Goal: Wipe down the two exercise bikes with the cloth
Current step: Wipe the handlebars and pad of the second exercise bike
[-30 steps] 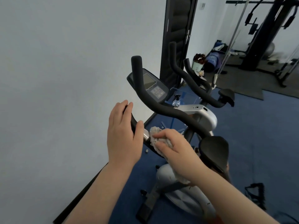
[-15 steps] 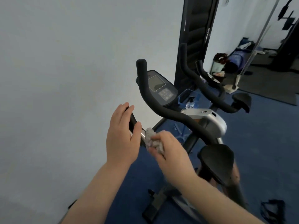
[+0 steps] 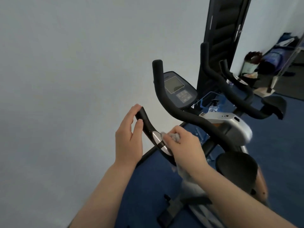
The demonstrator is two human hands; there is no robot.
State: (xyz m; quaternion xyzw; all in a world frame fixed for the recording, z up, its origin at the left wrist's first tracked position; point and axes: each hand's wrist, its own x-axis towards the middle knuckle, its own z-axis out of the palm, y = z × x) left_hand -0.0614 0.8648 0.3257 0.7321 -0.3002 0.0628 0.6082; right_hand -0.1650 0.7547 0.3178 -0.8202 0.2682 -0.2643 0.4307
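Note:
The near exercise bike (image 3: 236,171) stands before me, with black handlebars, a console (image 3: 178,89) and a black saddle. My left hand (image 3: 128,137) grips the tip of its left handlebar (image 3: 144,119), thumb on one side and fingers on the other. My right hand (image 3: 184,148) grips a crumpled grey cloth (image 3: 172,136) and presses it on the handlebar just below the silver sensor plate (image 3: 156,137). The second bike (image 3: 233,94) stands just behind, handlebars and saddle showing.
A white wall (image 3: 65,79) runs along the left, close to the bikes. A black upright panel (image 3: 220,38) stands behind them. Blue carpet (image 3: 279,153) covers the floor. Bags and clutter (image 3: 266,63) lie at the far right. A spray bottle (image 3: 213,106) sits between the bikes.
The view has swung left and closer. My right hand has slid the cloth a little down the handlebar, baring the silver plate. My left hand has kept its hold on the tip.

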